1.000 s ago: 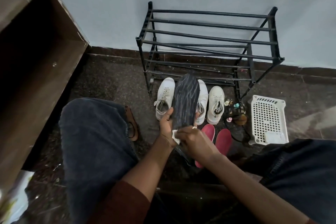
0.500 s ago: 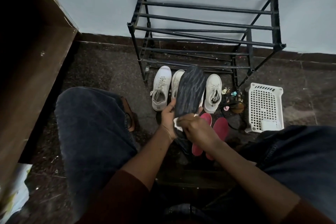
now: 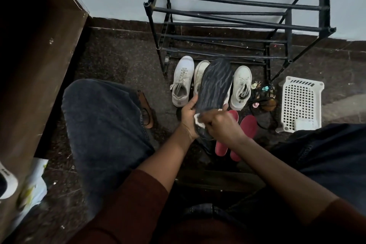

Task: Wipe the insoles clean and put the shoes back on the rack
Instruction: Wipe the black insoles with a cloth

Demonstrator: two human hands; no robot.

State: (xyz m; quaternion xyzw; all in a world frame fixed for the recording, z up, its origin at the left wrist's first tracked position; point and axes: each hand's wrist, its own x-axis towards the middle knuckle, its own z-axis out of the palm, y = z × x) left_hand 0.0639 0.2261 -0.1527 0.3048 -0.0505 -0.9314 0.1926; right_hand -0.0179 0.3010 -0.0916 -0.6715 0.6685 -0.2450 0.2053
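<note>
Since half a second ago the view has tipped down, so the rack [image 3: 237, 0] now runs off the top edge, and both hands keep their hold. The left hand [image 3: 189, 114] grips the dark striped insole [image 3: 214, 83] by its left edge, tilted up in front of the white sneakers [image 3: 182, 83]. The right hand [image 3: 221, 125] has its fingers curled round a white cloth [image 3: 198, 122] pressed on the insole's lower part. Two red insoles [image 3: 248, 127] lie on the floor [image 3: 118, 59] just below, and a white basket [image 3: 301, 83] sits to the right.

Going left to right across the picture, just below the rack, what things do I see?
Brown sandal, leftmost white sneaker, dark insole, rightmost white sneaker, white plastic basket.
</note>
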